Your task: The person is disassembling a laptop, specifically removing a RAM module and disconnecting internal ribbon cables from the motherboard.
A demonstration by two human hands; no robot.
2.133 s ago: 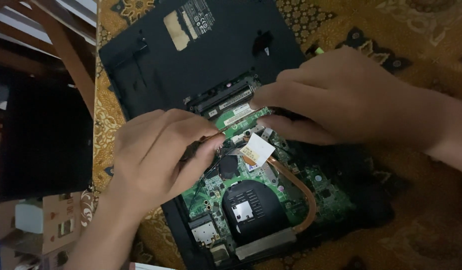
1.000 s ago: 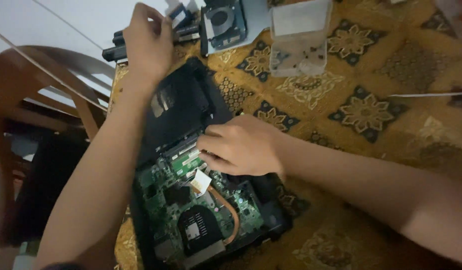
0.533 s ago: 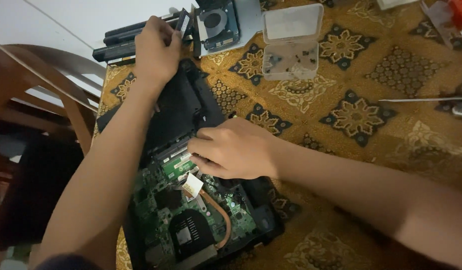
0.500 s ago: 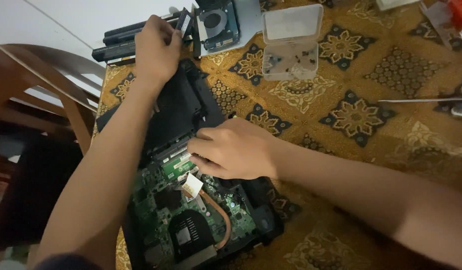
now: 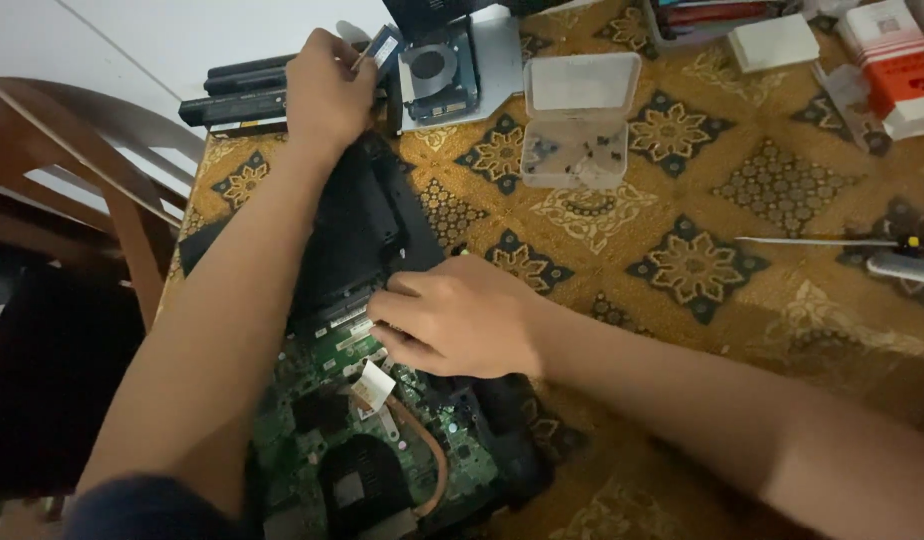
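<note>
Red-and-white carton (image 5: pixel 897 62) at the cloth's far right corner, small white box (image 5: pixel 775 42) just beside it.

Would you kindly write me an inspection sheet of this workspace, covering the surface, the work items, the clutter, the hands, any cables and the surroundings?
Surface: table under a patterned gold and dark cloth.
Work items: opened laptop with the green circuit board exposed; copper heat pipe curving across it.
Clutter: clear plastic box holding small dark parts, fan unit, long black battery packs, screwdriver, white and red boxes.
Hands: left hand reaching to the table's far edge, gripping a small flat part; right hand resting on the board's edge.
Cables: nothing seen.
Surroundings: wooden chair at the left, pale floor beyond.
</note>
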